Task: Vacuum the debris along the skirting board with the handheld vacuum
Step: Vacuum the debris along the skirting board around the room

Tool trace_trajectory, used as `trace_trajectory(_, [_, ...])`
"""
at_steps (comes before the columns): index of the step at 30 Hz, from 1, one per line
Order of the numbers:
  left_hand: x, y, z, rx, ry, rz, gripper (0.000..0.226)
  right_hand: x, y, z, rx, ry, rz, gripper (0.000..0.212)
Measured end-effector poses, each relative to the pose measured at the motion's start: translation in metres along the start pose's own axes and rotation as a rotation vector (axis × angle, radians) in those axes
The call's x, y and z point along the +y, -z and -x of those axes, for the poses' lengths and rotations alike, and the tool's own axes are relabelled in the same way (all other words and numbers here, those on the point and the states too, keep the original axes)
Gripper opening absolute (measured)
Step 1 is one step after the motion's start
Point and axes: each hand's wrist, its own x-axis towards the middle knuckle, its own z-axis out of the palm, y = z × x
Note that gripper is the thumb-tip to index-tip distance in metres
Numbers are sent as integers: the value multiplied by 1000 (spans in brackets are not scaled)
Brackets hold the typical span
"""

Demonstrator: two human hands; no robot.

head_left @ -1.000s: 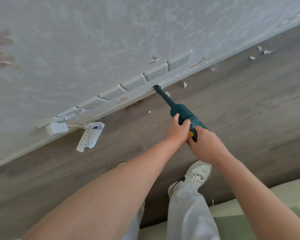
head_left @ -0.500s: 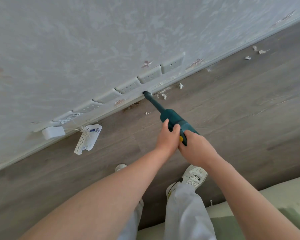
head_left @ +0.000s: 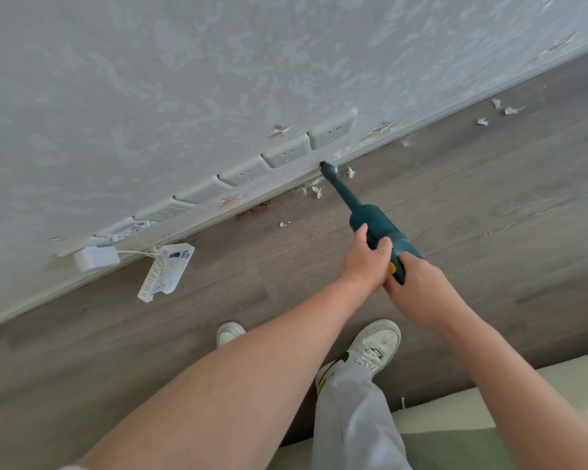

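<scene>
While the narrow nozzle (head_left: 333,179) is pressed right up against the skirting board (head_left: 286,179), the handheld vacuum (head_left: 370,218) is gripped with both hands: the left hand (head_left: 365,262) is wrapped round the teal body and the right hand (head_left: 418,290) is closed on the handle behind the yellow switch (head_left: 392,268). So the sweep along the edge looks to be mid-way, not finished. White scraps (head_left: 318,191) are sitting on the floor just left of the nozzle tip, one scrap (head_left: 351,172) is just to its right, and a brownish crumbly patch (head_left: 255,210) is tucked into the floor-wall joint further left. A few more paper bits (head_left: 499,110) can be seen well off to the right along the same edge.

Next, the tip would probably need to be dragged slowly along the joint, kept low and tight to the board, since the light scraps could be scattered rather than sucked up.

Material-wise: the vacuum is hard matte plastic, a cylinder tapering to a slim dark tube. The floor (head_left: 455,215) is grey wood-grain laminate, smooth and flat. The wall (head_left: 184,79) is covered in pale textured wallpaper with faint floral marks, and a row of white plastic sockets (head_left: 286,152) is set just above the board. A white adapter (head_left: 95,257) and a tagged card (head_left: 167,271) are lying further left.
</scene>
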Motion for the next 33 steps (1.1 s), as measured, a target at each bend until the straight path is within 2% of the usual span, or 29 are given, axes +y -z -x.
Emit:
trace_trajectory(8, [-50,38,-12,224,77,165,87,-41,-22,-7,-192,131,22,26])
trace_trajectory(11, [-54,50,-20,200,92,134,92,-43,-30,-8,-188,136,47,24])
trace_trajectory(14, [-32,39,-7,105,83,110,83,-28,-26,-2,-99,95,82,26])
trace_trajectory(16, [-20,27,-2,46,79,101,86,-18,-18,2,-67,53,126,28])
trace_trajectory(21, [-18,21,14,49,106,176,86,-21,-6,3,-175,36,216,27])
trace_trajectory(25, [-33,41,25,74,172,282,83,-51,-4,3,-299,15,128,24])
trace_trajectory(28, [-54,51,3,118,225,365,89,-66,-18,-8,-371,44,129,23])
trace_trajectory(30, [-58,60,-16,157,259,412,82,-76,-30,-21,-433,49,136,24])
trace_trajectory(31, [-53,66,-32,187,250,430,71,-81,-31,-38,-441,125,226,28])
trace_trajectory(33, [-43,73,-47,223,239,424,44,-76,-38,-64,-419,152,262,26])
